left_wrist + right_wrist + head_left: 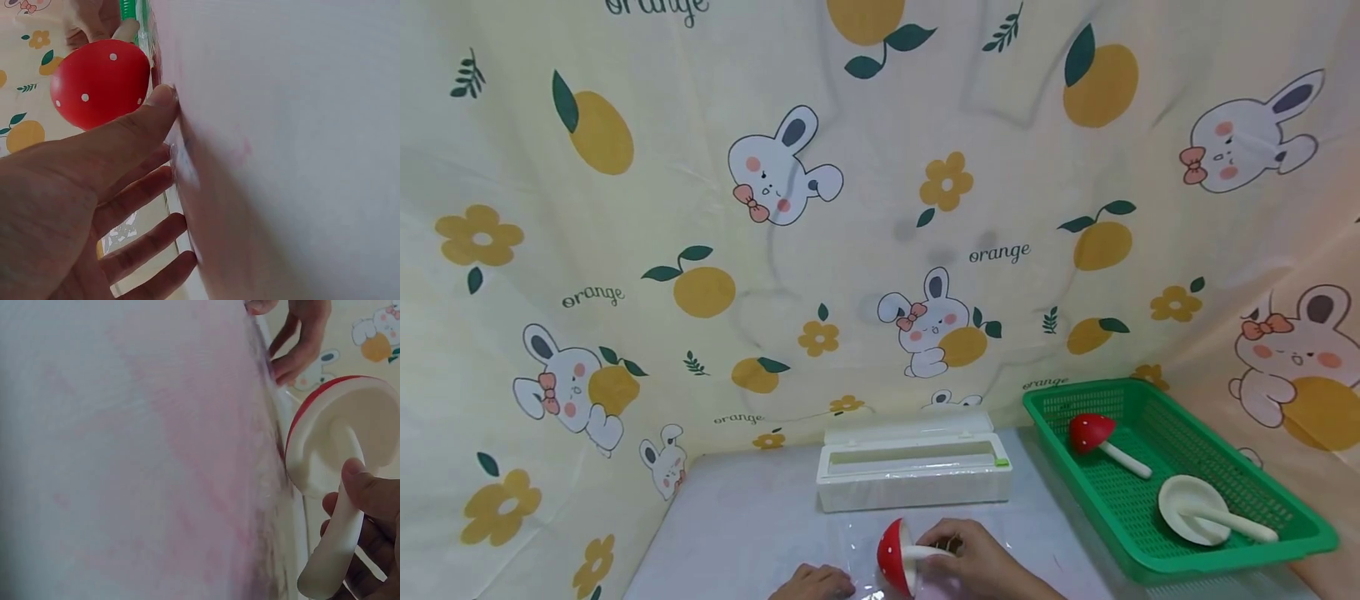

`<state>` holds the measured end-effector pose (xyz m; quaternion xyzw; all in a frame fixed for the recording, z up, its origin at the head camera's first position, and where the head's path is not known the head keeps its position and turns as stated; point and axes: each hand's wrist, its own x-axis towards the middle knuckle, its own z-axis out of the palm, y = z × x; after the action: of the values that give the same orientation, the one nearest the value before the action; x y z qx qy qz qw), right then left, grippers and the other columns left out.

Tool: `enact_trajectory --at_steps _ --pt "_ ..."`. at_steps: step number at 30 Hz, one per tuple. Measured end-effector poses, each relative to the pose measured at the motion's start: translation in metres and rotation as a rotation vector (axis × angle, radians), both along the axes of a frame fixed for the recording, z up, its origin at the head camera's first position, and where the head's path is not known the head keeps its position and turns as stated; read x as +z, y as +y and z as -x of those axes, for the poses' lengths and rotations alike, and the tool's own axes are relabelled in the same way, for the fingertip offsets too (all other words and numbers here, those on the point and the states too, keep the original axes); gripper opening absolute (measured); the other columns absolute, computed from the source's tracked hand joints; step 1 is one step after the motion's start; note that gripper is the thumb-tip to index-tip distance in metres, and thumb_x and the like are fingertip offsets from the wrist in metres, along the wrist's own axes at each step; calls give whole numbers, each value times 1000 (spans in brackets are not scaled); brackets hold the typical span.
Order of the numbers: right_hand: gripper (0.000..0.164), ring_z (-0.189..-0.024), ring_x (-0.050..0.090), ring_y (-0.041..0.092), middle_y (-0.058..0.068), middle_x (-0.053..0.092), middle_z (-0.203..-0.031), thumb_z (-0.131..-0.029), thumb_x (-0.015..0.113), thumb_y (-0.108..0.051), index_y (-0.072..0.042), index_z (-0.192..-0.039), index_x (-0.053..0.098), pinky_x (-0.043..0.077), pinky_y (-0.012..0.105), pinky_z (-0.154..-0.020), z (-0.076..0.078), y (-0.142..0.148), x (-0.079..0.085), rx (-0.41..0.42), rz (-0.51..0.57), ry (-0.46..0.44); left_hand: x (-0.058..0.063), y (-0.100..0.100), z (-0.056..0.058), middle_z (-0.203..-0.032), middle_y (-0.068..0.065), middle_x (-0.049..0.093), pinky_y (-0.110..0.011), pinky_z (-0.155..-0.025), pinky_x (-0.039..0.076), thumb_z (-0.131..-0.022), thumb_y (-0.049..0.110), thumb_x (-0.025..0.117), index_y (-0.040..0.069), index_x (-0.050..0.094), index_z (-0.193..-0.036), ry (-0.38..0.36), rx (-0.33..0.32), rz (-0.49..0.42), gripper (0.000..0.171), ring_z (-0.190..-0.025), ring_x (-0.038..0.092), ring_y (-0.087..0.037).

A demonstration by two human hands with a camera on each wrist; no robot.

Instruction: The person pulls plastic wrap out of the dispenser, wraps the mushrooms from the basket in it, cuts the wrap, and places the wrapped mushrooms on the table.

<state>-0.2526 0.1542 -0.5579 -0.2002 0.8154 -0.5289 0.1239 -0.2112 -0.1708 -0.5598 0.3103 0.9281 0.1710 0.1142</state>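
My right hand (973, 560) pinches the pale stem of a toy mushroom (892, 557) with a red, white-dotted cap. The mushroom lies on its side, stem to the right; its hollow cream underside (322, 444) faces the right wrist camera. My left hand (815, 582) is left of the cap, fingertips touching the clear plastic film (865, 542) on the white tabletop. In the left wrist view, the left hand's fingers (140, 240) are spread and fairly straight, the thumb just below the red cap (100, 81).
Behind the hands stands a white cling film dispenser (917, 493) with its lid up and a green slider at the right. A green plastic basket (1075, 500) at the right contains two more toy mushrooms (1092, 433). A printed cloth hangs behind the table.
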Motion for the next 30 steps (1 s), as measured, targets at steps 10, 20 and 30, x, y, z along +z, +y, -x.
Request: enact_trajectory --at_steps 10,20,30 --pt "18 -84 59 21 -3 71 -93 -83 81 -20 -23 -100 77 50 33 -75 4 -2 -6 6 -45 -23 3 -2 4 -120 19 60 -32 -90 55 -90 57 65 37 62 -120 -1 9 -4 37 -99 56 -1" --pt "18 -85 58 17 -6 68 -93 -84 81 -24 -25 -102 75 49 28 -76 6 3 -3 34 -98 7 11 2 0 -103 16 53 -23 -81 52 -91 40 72 32 64 -98 -81 90 -166 13 -86 48 0" --pt "16 -84 58 13 -9 69 -95 -88 77 -28 -28 -103 71 49 28 -77 -1 9 3 28 -105 60 -10 -10 12 -93 16 60 -10 -70 37 -95 32 65 24 67 -102 318 -396 35 11 -86 50 6"
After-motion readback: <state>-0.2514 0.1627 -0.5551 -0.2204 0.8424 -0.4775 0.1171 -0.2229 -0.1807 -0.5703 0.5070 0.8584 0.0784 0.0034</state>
